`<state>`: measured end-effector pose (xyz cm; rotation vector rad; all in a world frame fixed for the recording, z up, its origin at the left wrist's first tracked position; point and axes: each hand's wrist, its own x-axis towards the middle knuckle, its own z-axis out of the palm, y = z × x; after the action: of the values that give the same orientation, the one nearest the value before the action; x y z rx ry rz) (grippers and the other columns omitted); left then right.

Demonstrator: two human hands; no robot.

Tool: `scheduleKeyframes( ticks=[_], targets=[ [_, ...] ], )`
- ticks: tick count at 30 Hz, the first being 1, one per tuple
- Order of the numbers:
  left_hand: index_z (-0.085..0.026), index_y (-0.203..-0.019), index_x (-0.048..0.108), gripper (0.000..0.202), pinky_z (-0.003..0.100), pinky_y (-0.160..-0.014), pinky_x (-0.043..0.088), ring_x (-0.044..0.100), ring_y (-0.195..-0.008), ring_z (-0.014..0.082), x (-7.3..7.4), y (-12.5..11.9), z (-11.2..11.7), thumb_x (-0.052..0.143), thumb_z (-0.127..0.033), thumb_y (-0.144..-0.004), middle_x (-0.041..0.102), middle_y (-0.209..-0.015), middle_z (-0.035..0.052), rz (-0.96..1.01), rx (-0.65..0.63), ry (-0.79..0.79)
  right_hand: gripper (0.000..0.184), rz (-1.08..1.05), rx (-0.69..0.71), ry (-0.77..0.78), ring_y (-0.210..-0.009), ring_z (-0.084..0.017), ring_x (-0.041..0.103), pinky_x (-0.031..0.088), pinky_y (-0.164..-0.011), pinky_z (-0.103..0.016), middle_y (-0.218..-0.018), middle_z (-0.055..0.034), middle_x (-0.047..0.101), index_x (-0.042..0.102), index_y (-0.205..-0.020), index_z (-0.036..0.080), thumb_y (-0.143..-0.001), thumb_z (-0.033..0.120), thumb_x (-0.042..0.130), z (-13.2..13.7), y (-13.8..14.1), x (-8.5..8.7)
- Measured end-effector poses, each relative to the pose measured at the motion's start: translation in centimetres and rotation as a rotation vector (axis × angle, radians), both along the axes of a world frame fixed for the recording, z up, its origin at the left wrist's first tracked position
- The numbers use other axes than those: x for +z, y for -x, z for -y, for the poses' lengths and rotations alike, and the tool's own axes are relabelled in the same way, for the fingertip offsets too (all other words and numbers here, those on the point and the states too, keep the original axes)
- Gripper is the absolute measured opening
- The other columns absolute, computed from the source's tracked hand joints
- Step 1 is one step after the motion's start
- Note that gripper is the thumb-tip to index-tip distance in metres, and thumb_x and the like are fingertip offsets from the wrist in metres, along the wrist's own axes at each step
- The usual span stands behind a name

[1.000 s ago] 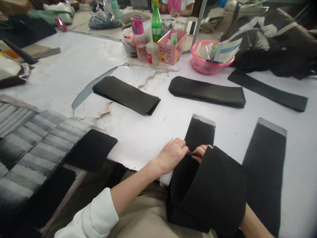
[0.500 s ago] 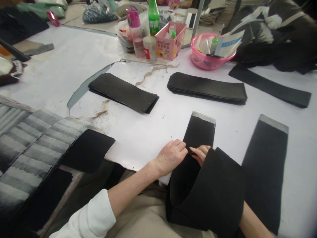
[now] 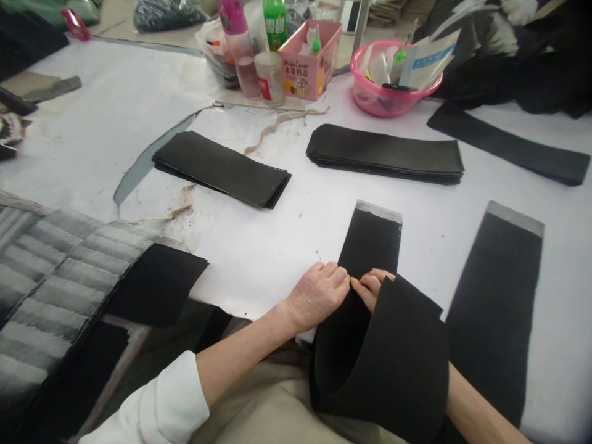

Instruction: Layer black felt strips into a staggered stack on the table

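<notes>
A long black strip of sheet material curls into an open loop at the table's front edge, above my lap. My left hand is closed in a pinch at the strip's left edge, its fingertips meeting those of my right hand. My right hand reaches under the folded-over flap, which hides its palm and wrist; its visible fingers are bent and pressed together. Whatever small thing lies between the fingertips is too hidden to name. Beyond the hands lies a flat black end with a grey band across its tip.
Another grey-tipped black strip lies to the right. Two stacks of black pieces, a left stack and a right stack, sit farther back. Behind them stand a pink basin, a pink box and a bottle. Grey-striped sheets are at left.
The view has shifted slightly, so the things at the back sit higher. A thin thing glimpsed between the fingertips is now hidden. Both hands stay at the same place on the strip.
</notes>
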<state>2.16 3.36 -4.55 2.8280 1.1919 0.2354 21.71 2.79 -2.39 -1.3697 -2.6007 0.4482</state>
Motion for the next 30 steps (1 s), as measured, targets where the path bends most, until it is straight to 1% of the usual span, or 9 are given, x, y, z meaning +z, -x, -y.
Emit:
scheduleKeyframes(
  ticks=[4,7,10,12,14,20,24,27,30],
  targets=[
    [-0.014,-0.101,0.057,0.017,0.037,-0.076,0.044,0.052,-0.095,0.0231,-0.1,0.0,0.2,0.040,-0.014,-0.097,0.056,-0.097,0.0070,-0.019,0.002,-0.019,0.038,0.036,0.115,-0.072,-0.119,-0.026,0.049,0.043,-0.101,-0.047,-0.124,-0.0101,0.058,0.052,-0.130,0.019,-0.096,0.020,0.035,0.1,-1.2,-0.4],
    [-0.014,-0.104,0.057,0.019,0.036,-0.077,0.044,0.053,-0.097,0.0229,-0.1,0.0,0.4,0.039,-0.015,-0.098,0.057,-0.098,0.0071,-0.031,0.007,-0.030,0.045,0.052,0.188,-0.080,-0.128,-0.026,0.042,0.039,-0.107,-0.049,-0.136,-0.0094,0.052,0.042,-0.139,0.020,-0.095,0.019,0.038,0.3,-2.7,-1.6],
    [-0.014,-0.111,0.056,0.021,0.036,-0.078,0.044,0.054,-0.099,0.0231,-0.1,-0.1,0.5,0.039,-0.016,-0.098,0.058,-0.099,0.0075,-0.040,0.023,-0.041,0.054,0.069,0.195,-0.084,-0.134,-0.026,0.036,0.036,-0.110,-0.050,-0.144,-0.0083,0.045,0.031,-0.147,0.022,-0.094,0.017,0.040,0.5,-3.7,-2.9],
    [-0.014,-0.116,0.054,0.023,0.036,-0.078,0.044,0.054,-0.100,0.0233,0.0,-0.2,0.6,0.039,-0.016,-0.098,0.058,-0.100,0.0077,-0.044,0.023,-0.050,0.056,0.080,0.190,-0.085,-0.135,-0.026,0.035,0.035,-0.110,-0.051,-0.145,-0.0082,0.043,0.028,-0.148,0.022,-0.094,0.017,0.040,0.7,-4.0,-3.4],
    [-0.013,-0.117,0.054,0.024,0.037,-0.078,0.045,0.054,-0.100,0.0235,0.0,-0.3,0.7,0.039,-0.016,-0.098,0.058,-0.101,0.0076,-0.052,0.019,-0.050,0.056,0.086,0.194,-0.098,-0.136,-0.026,0.035,0.035,-0.110,-0.051,-0.146,-0.0088,0.043,0.028,-0.148,0.021,-0.094,0.017,0.041,0.8,-3.9,-3.5],
    [-0.011,-0.110,0.057,0.023,0.037,-0.082,0.046,0.054,-0.103,0.0244,-0.2,-0.4,0.7,0.038,-0.012,-0.098,0.059,-0.106,0.0089,-0.063,0.028,-0.035,0.048,0.106,0.202,-0.111,-0.134,-0.027,0.036,0.037,-0.109,-0.050,-0.143,-0.0093,0.046,0.037,-0.144,0.018,-0.096,0.019,0.040,0.5,-4.0,-3.3],
    [-0.008,-0.115,0.056,0.025,0.037,-0.085,0.047,0.055,-0.105,0.0248,-0.8,-0.2,0.7,0.040,-0.012,-0.097,0.059,-0.112,0.0114,-0.033,0.053,-0.048,0.051,0.090,0.199,-0.097,-0.136,-0.027,0.035,0.035,-0.111,-0.050,-0.146,-0.0089,0.043,0.034,-0.146,0.018,-0.095,0.021,0.042,0.6,-4.2,-3.3],
    [-0.007,-0.117,0.056,0.025,0.036,-0.087,0.048,0.055,-0.104,0.0241,-1.1,0.0,0.7,0.041,-0.012,-0.096,0.061,-0.110,0.0109,0.004,0.057,-0.039,0.053,0.073,0.193,-0.086,-0.135,-0.028,0.036,0.035,-0.111,-0.050,-0.146,-0.0088,0.043,0.034,-0.146,0.019,-0.095,0.021,0.044,0.6,-4.3,-3.3],
    [-0.008,-0.119,0.055,0.027,0.037,-0.088,0.049,0.056,-0.104,0.0239,-1.2,0.2,0.8,0.042,-0.011,-0.096,0.062,-0.108,0.0109,0.010,0.046,-0.042,0.051,0.070,0.186,-0.083,-0.134,-0.028,0.037,0.037,-0.109,-0.050,-0.143,-0.0086,0.046,0.036,-0.145,0.019,-0.095,0.020,0.043,0.6,-4.3,-3.6]
  ],
)
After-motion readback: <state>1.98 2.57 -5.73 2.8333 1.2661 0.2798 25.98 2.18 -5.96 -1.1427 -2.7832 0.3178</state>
